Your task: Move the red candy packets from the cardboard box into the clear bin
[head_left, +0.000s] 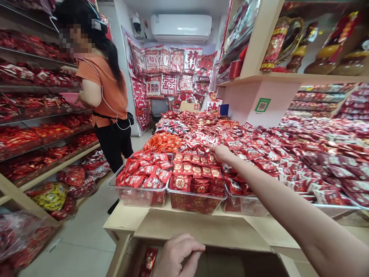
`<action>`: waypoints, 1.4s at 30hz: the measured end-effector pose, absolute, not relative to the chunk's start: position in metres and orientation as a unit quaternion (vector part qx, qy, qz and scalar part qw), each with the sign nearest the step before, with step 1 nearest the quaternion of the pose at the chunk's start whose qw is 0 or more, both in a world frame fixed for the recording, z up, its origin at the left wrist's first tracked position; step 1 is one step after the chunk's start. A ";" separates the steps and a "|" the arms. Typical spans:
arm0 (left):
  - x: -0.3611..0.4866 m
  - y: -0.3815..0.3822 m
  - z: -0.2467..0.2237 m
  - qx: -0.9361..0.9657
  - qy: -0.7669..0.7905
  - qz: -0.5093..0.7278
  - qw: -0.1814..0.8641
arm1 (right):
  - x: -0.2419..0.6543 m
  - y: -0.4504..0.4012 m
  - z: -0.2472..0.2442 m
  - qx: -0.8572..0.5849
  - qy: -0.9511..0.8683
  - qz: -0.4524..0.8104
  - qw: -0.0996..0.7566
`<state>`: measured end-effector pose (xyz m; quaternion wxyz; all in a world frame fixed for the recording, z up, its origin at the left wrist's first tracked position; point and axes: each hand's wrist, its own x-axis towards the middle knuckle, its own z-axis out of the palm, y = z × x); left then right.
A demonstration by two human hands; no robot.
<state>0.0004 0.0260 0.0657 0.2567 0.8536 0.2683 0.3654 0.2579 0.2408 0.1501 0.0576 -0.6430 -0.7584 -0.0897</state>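
Observation:
My right hand (pixel 221 153) reaches out to the back of the middle clear bin (pixel 196 202), its closed fingers at the rows of red packets (pixel 194 169) there. What the fingers grip, if anything, is too small to name. Low in the view, my left hand (pixel 180 256) is over an open cardboard box (pixel 201 229), thumb and fingertips pressed together; nothing can be made out between them. A red packet (pixel 150 259) lies inside the box, left of that hand.
Clear bins of red packets (pixel 141 177) flank the middle one. A person in an orange shirt (pixel 105 84) stands at the left shelves (pixel 34 90). An overhead shelf (pixel 288 78) juts out at the upper right. Bagged goods (pixel 52 196) lie low on the left.

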 end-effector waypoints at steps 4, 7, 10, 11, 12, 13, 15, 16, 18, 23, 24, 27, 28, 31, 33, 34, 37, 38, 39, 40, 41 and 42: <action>-0.001 0.023 0.067 0.852 0.285 0.348 0.268 | 0.258 0.237 0.148 -0.639 -0.761 -0.110 0.033; -0.001 0.021 0.069 0.850 0.300 0.334 0.277 | 0.256 0.231 0.150 -0.650 -0.749 -0.125 0.038; -0.001 0.020 0.072 0.844 0.313 0.327 0.289 | 0.253 0.224 0.151 -0.672 -0.728 -0.126 0.041; 0.000 0.019 0.072 0.842 0.314 0.327 0.292 | 0.252 0.221 0.151 -0.678 -0.723 -0.123 0.040; 0.000 0.019 0.072 0.841 0.315 0.326 0.294 | 0.251 0.219 0.151 -0.683 -0.719 -0.120 0.040; 0.000 0.018 0.072 0.841 0.315 0.326 0.294 | 0.250 0.217 0.150 -0.686 -0.717 -0.118 0.039; 0.001 0.017 0.072 0.842 0.316 0.325 0.293 | 0.248 0.213 0.148 -0.688 -0.715 -0.113 0.041; 0.001 0.017 0.072 0.843 0.316 0.325 0.291 | 0.247 0.212 0.147 -0.689 -0.715 -0.112 0.044; 0.002 0.017 0.071 0.845 0.314 0.326 0.284 | 0.245 0.210 0.145 -0.688 -0.715 -0.115 0.051; 0.003 0.018 0.070 0.851 0.313 0.328 0.264 | 0.236 0.209 0.139 -0.689 -0.707 -0.141 0.074; 0.003 0.018 0.070 0.853 0.312 0.327 0.263 | 0.234 0.209 0.138 -0.690 -0.705 -0.145 0.078; 0.002 0.018 0.068 0.856 0.306 0.325 0.262 | 0.230 0.209 0.135 -0.691 -0.702 -0.151 0.087; 0.002 0.018 0.067 0.856 0.305 0.326 0.262 | 0.229 0.208 0.136 -0.691 -0.701 -0.151 0.090; 0.000 0.018 0.066 0.855 0.299 0.330 0.265 | 0.230 0.204 0.144 -0.695 -0.697 -0.148 0.094; -0.002 0.017 0.065 0.855 0.290 0.338 0.268 | 0.231 0.192 0.156 -0.697 -0.689 -0.152 0.129; -0.002 0.015 0.065 0.854 0.285 0.341 0.270 | 0.230 0.180 0.164 -0.692 -0.687 -0.149 0.162; -0.001 0.006 0.058 0.864 0.275 0.307 0.290 | 0.222 0.120 0.179 -0.635 -0.717 -0.062 0.280; 0.001 0.002 0.053 0.874 0.272 0.267 0.302 | 0.216 0.093 0.177 -0.605 -0.739 0.003 0.297; 0.002 -0.002 0.046 0.884 0.272 0.208 0.317 | 0.208 0.064 0.169 -0.566 -0.770 0.086 0.282; 0.003 -0.006 0.037 0.891 0.281 0.129 0.332 | 0.199 0.036 0.156 -0.513 -0.803 0.184 0.241; 0.004 -0.010 0.027 0.889 0.299 0.040 0.345 | 0.189 0.010 0.136 -0.466 -0.822 0.277 0.174; 0.004 -0.013 0.017 0.873 0.327 -0.042 0.359 | 0.179 -0.013 0.112 -0.432 -0.826 0.351 0.091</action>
